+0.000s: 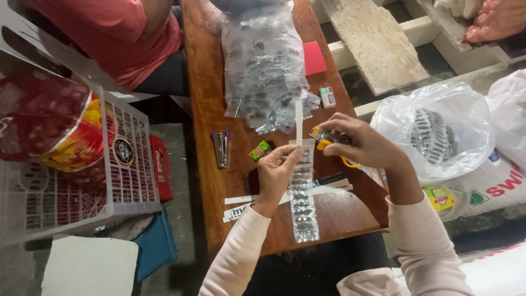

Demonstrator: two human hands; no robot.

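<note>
Left hand (275,170) pinching clear packet strip (302,192); yellow-handled scissors (334,145) being gripped by right hand (364,143) — over brown wooden table (205,98); clear bag pile (266,63) behind, pink pad (314,57) beside.

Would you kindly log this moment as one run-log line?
left hand: pinching top of clear packet strip | right hand: holding yellow-handled scissors at strip | surface: wooden table
</note>
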